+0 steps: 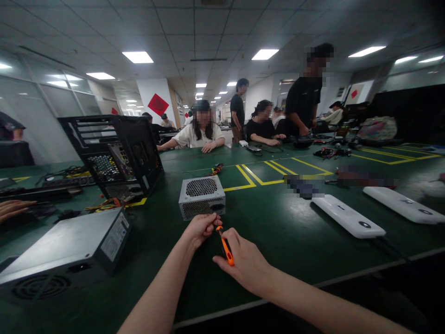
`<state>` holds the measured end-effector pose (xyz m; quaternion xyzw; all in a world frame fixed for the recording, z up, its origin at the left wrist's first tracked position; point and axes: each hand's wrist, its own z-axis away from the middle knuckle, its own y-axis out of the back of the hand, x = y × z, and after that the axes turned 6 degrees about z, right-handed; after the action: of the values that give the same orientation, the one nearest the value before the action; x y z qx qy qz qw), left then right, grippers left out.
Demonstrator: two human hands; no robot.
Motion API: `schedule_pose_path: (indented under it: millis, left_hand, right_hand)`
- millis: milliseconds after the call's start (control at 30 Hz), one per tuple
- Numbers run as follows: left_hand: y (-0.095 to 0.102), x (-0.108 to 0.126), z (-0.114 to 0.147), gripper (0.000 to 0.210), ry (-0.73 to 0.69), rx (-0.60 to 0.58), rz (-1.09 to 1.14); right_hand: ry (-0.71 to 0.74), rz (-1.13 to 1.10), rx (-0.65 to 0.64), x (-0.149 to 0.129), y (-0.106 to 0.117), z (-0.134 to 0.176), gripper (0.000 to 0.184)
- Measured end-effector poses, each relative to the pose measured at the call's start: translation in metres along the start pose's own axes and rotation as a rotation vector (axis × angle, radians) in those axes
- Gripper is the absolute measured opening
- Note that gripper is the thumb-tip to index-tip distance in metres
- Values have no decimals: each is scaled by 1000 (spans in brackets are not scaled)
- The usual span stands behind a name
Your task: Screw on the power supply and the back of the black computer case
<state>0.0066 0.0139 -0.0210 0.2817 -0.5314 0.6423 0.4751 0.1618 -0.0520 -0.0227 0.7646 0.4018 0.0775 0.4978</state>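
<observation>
My right hand (245,260) is closed around the orange and black handle of a screwdriver (227,250), which points up and to the left, away from me. At the screwdriver's front end, my left hand (201,230) is pinched with its fingertips together. Whatever lies between those fingertips is too small to make out. Just beyond both hands, a grey computer power supply (202,209) stands on the green table (278,241), its honeycomb fan grille facing up and its socket toward me. The left fingertips are close to its near lower edge; I cannot tell whether they touch it.
A black computer case (149,157) stands open at the left. Nearer lies a larger power supply (69,241) with cables. Another person's hand (15,209) rests at the far left. Two white devices (347,215) lie on the right. Several people sit or stand across the table.
</observation>
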Motion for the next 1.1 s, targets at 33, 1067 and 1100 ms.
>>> schedule_pose_path:
  millis: [33, 1067, 1100]
  left_hand:
    - [0, 0, 0, 14, -7, -1, -11]
    - [0, 5, 1, 26, -10, 7, 106]
    - [0, 5, 1, 27, -13, 11, 110]
  right_hand:
    - [-86, -124, -6, -2, -1, 0, 37]
    - [-1101, -1753, 6, -27, -19, -27, 7]
    - [-1111, -1764, 3, -27, -19, -27, 7]
